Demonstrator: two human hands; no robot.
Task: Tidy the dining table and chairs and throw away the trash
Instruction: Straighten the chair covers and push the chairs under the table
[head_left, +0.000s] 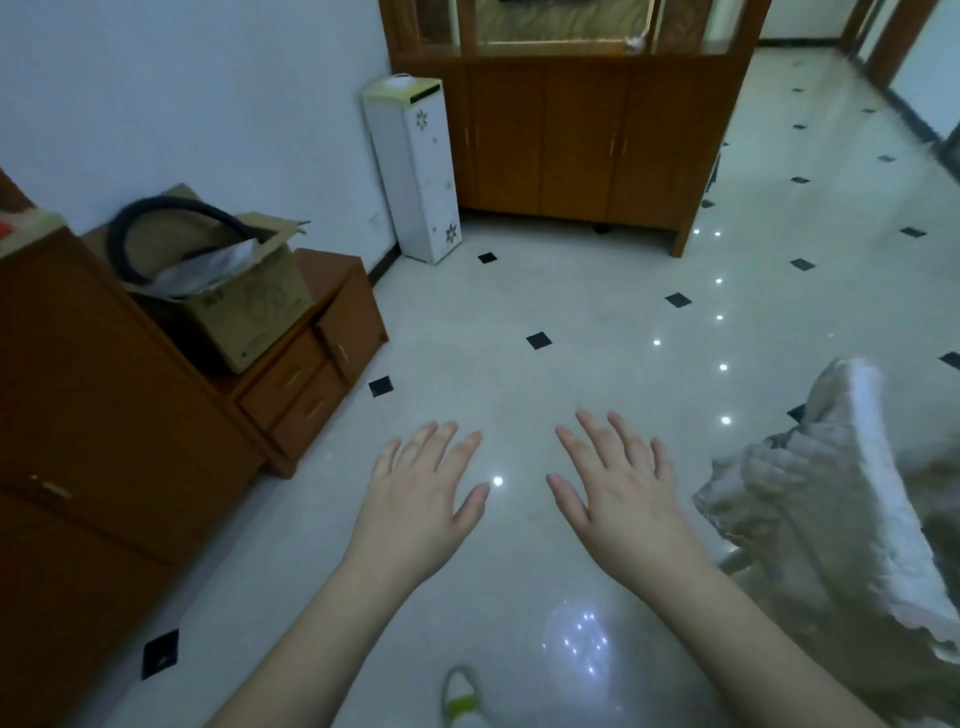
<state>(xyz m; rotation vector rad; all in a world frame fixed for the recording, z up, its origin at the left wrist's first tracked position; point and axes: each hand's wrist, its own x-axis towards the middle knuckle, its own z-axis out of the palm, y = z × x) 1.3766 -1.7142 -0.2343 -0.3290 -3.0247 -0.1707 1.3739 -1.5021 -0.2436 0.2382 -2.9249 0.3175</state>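
Note:
My left hand (427, 487) and my right hand (621, 486) are stretched out side by side, palms down, fingers spread and straight, holding nothing, above a glossy tiled floor (519, 322). At the right edge a piece of furniture under a pale crumpled cloth cover (826, 499) juts into view, just right of my right hand. No dining table top, chair or trash is plainly visible.
A low wooden cabinet (311, 374) with drawers stands at the left and carries an open cardboard box (244, 296) with a black hose. A white floor-standing appliance (415, 166) stands by the wall beside a tall wooden cupboard (582, 130). A green and white slipper (462, 699) shows at the bottom.

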